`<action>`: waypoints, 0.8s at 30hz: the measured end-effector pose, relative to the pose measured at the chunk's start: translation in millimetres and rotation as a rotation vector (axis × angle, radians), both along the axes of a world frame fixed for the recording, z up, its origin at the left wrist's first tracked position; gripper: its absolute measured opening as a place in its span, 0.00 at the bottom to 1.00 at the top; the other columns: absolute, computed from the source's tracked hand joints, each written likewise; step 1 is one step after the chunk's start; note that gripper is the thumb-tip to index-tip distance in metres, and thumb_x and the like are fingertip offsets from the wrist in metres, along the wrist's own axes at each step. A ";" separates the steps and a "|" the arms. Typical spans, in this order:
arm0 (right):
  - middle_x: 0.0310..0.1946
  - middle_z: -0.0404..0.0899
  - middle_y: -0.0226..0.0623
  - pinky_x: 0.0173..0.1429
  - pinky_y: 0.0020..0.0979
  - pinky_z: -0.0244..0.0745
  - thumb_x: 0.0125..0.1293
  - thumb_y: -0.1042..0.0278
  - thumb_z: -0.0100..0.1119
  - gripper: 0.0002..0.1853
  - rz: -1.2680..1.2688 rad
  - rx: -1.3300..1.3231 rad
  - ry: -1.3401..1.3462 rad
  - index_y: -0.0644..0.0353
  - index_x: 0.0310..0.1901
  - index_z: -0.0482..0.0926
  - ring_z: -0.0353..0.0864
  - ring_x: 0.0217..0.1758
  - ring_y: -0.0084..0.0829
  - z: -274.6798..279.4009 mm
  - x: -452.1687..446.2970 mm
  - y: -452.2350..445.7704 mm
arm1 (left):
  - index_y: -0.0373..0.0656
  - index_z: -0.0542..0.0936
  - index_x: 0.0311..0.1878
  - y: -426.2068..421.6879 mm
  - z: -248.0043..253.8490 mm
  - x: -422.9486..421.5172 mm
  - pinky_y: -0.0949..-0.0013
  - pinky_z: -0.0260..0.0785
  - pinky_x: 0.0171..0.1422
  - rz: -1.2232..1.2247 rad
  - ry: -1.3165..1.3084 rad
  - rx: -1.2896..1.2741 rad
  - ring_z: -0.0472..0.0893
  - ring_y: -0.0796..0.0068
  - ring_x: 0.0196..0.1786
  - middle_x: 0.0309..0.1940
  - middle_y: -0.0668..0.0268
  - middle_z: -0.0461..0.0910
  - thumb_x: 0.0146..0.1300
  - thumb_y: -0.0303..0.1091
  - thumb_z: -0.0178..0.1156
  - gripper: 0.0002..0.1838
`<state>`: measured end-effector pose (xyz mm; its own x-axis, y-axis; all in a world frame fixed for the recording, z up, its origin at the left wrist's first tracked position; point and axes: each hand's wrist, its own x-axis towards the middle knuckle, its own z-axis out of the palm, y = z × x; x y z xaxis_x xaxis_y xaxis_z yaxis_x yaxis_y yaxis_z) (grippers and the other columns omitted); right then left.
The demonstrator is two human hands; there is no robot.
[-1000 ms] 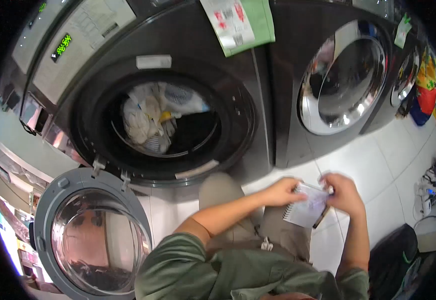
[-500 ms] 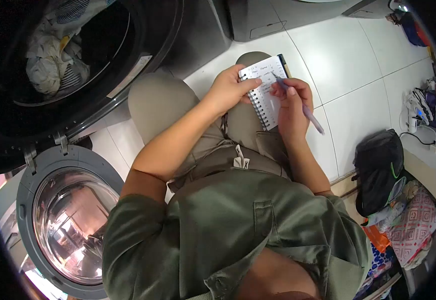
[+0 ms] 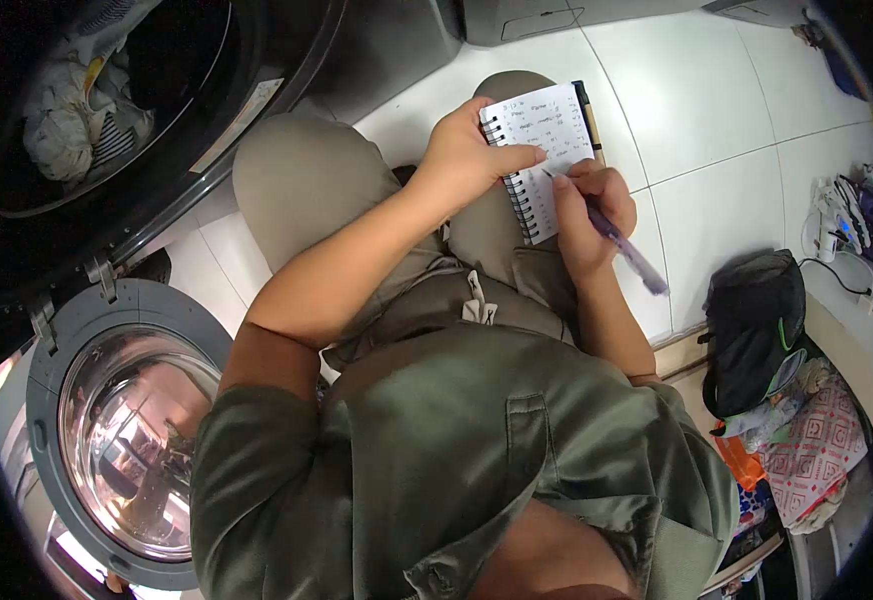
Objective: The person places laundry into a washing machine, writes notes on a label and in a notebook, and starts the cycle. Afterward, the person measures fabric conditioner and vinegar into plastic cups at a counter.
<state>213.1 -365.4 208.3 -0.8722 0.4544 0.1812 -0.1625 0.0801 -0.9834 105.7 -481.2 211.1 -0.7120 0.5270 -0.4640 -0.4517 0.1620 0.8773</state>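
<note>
A small spiral notepad (image 3: 547, 125) with handwriting on its page rests over my thigh. My left hand (image 3: 472, 160) grips its spiral edge, the thumb lying across the page. In my right hand (image 3: 594, 212) is a purple pen (image 3: 627, 250), its tip at the page just below my left thumb. A dark pen (image 3: 589, 118) with a tan part lies along the notepad's far right edge. Part of the page is hidden behind my right fingers.
An open washer drum (image 3: 187, 60) with crumpled laundry (image 3: 82, 125) is at upper left, its round door (image 3: 47, 400) swung open below. White floor tiles (image 3: 707, 120) lie to the right. A black bag (image 3: 754, 320), a patterned red cloth (image 3: 819, 440) and cables (image 3: 862, 262) are at far right.
My view has tilted down from the washers to my lap. The notepad has been opened out to a written page, and the purple pen has moved lower on it.
</note>
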 end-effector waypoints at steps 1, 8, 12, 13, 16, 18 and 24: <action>0.24 0.72 0.41 0.32 0.22 0.62 0.52 0.84 0.54 0.09 -0.049 0.140 0.027 0.64 0.25 0.64 0.67 0.27 0.22 -2.9 -0.1 -1.0 | 0.38 0.71 0.35 0.9 0.8 -0.7 0.78 0.66 0.23 0.004 -0.005 -0.003 0.76 0.82 0.25 0.26 0.67 0.77 0.43 0.28 0.69 0.18; 0.20 0.73 0.40 0.26 0.22 0.62 0.52 0.83 0.54 0.09 -0.137 0.387 0.019 0.64 0.22 0.64 0.66 0.20 0.21 -8.6 -3.5 -3.4 | 0.37 0.71 0.37 1.8 -2.6 -1.5 0.77 0.71 0.33 0.009 -0.021 0.015 0.78 0.79 0.30 0.30 0.65 0.79 0.46 0.23 0.67 0.16; 0.20 0.74 0.39 0.24 0.21 0.64 0.48 0.82 0.56 0.09 -0.136 0.618 0.072 0.63 0.21 0.66 0.69 0.18 0.23 -9.2 -10.4 -3.1 | 0.37 0.71 0.37 2.5 -14.1 1.2 0.77 0.71 0.32 0.060 0.009 0.129 0.78 0.79 0.30 0.30 0.65 0.79 0.46 0.24 0.68 0.17; 0.20 0.74 0.39 0.24 0.21 0.64 0.48 0.82 0.56 0.09 -0.132 0.615 0.072 0.63 0.21 0.66 0.69 0.18 0.23 -9.0 -9.2 -3.1 | 0.37 0.71 0.37 1.7 -11.3 1.1 0.77 0.71 0.32 0.063 0.008 0.127 0.78 0.79 0.30 0.30 0.65 0.79 0.46 0.24 0.68 0.17; 0.21 0.75 0.39 0.25 0.20 0.66 0.46 0.81 0.58 0.09 -0.110 0.496 -0.011 0.63 0.20 0.66 0.71 0.18 0.25 -9.0 -7.0 -3.3 | 0.37 0.71 0.37 1.6 -3.8 -0.9 0.78 0.69 0.29 0.021 0.019 0.042 0.77 0.81 0.29 0.30 0.66 0.78 0.46 0.25 0.68 0.17; 0.21 0.74 0.39 0.24 0.21 0.65 0.47 0.82 0.57 0.09 -0.176 0.548 -0.005 0.63 0.20 0.66 0.70 0.18 0.24 -11.2 -7.9 -4.8 | 0.31 0.70 0.42 2.1 -4.2 -1.7 0.74 0.72 0.40 0.020 -0.021 0.029 0.79 0.76 0.36 0.33 0.60 0.79 0.42 0.25 0.69 0.24; 0.20 0.74 0.37 0.25 0.20 0.64 0.50 0.81 0.57 0.09 -0.199 0.459 -0.072 0.63 0.21 0.66 0.68 0.18 0.21 -9.7 -5.8 -6.9 | 0.39 0.71 0.37 2.6 -4.1 -0.1 0.80 0.66 0.25 0.022 0.016 0.023 0.76 0.83 0.26 0.28 0.68 0.78 0.45 0.27 0.68 0.17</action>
<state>207.3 -372.4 198.6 -0.7945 0.5008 0.3435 -0.0331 0.5291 -0.8479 105.6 -478.6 206.9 -0.7309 0.5215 -0.4401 -0.4406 0.1319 0.8880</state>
